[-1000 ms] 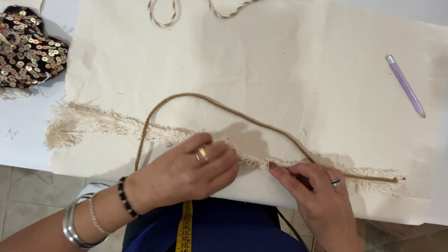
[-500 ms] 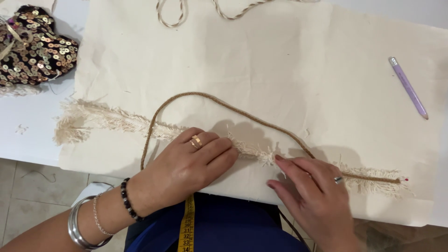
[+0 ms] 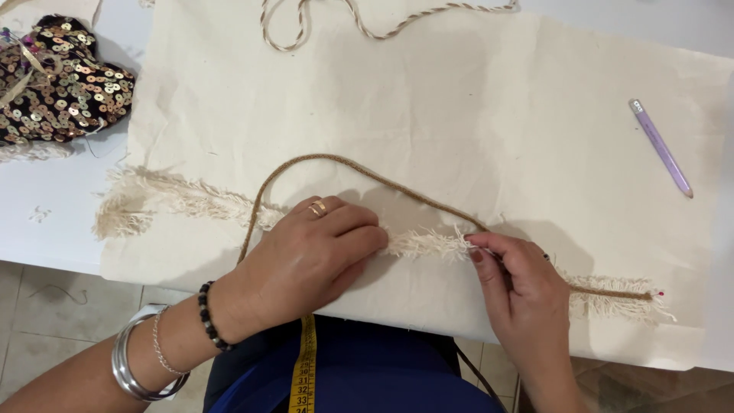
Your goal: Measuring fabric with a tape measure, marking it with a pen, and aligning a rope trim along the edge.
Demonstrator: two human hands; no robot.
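Note:
A large cream cloth (image 3: 474, 115) lies spread on the white table. A cream fringe trim (image 3: 183, 200) runs along its near edge, and a brown cord (image 3: 321, 162) loops up over the cloth and ends at a red-headed pin (image 3: 659, 294) on the right. My left hand (image 3: 310, 256) lies flat on the fringe, palm down, pressing it to the cloth. My right hand (image 3: 516, 279) pinches the fringe between thumb and fingertips just right of the left hand, where the cord meets it.
A black sequinned piece (image 3: 61, 84) sits at the table's far left. A lilac pencil (image 3: 661, 149) lies on the cloth at the right. A twisted cream and brown cord (image 3: 367, 23) curls at the top. A yellow tape measure (image 3: 306, 367) hangs over my blue lap.
My right hand has moved up and left along the fringe, from lying flat to pinching it. My left hand has stayed pressed on the fringe.

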